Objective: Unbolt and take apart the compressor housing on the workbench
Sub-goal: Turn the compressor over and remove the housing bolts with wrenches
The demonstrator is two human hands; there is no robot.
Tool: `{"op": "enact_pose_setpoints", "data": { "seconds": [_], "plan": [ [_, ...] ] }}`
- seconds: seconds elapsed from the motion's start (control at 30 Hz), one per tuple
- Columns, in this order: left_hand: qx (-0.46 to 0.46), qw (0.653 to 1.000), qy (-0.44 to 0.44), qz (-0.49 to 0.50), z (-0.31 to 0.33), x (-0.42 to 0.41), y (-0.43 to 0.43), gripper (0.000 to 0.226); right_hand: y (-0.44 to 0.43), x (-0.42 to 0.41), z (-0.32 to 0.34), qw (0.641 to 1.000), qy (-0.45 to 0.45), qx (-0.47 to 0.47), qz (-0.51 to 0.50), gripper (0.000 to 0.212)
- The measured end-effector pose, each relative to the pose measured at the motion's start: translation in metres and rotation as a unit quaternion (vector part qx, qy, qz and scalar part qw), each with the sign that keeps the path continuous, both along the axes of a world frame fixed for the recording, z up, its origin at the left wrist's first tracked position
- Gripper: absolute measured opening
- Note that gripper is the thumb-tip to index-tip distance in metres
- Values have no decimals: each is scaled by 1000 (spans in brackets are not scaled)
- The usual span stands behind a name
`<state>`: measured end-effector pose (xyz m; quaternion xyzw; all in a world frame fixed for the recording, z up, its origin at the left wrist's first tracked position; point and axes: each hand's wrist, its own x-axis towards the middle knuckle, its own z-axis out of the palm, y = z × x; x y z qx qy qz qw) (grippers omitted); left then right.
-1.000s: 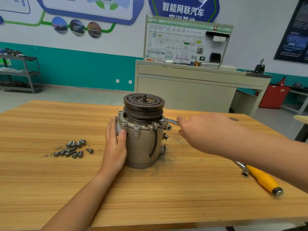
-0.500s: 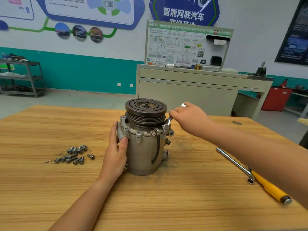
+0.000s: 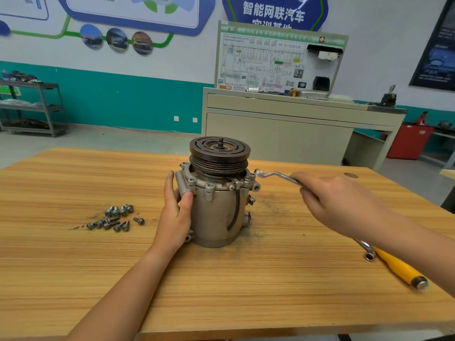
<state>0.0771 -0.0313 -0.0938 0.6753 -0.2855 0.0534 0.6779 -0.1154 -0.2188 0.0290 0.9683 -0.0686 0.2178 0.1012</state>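
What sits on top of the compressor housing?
A dark grooved pulley with a threaded shaft stub at its centre. The inside of the housing is covered.

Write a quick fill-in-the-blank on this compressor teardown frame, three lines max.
1. The left hand steadies the compressor, which stands ____ on the workbench.
2. The right hand holds a wrench; the loose bolts lie on the compressor's ____ side.
3. The tool lying unused on the workbench has a ____ handle.
Missing words: upright; left; yellow.
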Motion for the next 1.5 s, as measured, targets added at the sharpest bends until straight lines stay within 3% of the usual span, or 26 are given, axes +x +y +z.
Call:
{"op": "enact_pose_setpoints", "data": {
  "seconds": [0.2, 0.37, 0.6, 0.93, 1.07, 1.17, 1.27, 1.37, 1.5],
  "plan": [
    [-6, 1000, 11, -1, -1, 1, 0, 57, 17, 6, -2, 998, 35, -26, -39, 38],
    [1, 1000, 8, -2, -1, 2, 0, 57, 28, 15, 9, 982, 66, -146, -95, 57],
    [2, 1000, -1, -1, 0, 1, 0, 59, 57, 19, 17, 956, 149, -223, -115, 57],
    [-7, 1000, -6, -8, 2, -2, 2, 69, 7, 42, 21, 965, 103, -230, -68, 47],
    [-9, 1000, -12, -10, 2, 0, 3, 78, -16, 66, 6, 968, 38, -248, -5, 34],
    [-8, 1000, -6, -9, 1, 2, 2, 70, -24, 90, -11, 968, -102, -223, 43, 26],
    [-23, 999, 30, -26, 1, 4, 2, 57, -15, 107, -20, 976, -110, -174, 72, 25],
    [-19, 998, 39, -45, 1, 3, 6, 60, -16, 104, -20, 979, -122, -145, 75, 24],
    [-8, 998, 23, -62, -1, 2, 5, 62, -14, 68, -9, 982, -183, 37, 27, 21]
  ]
}}
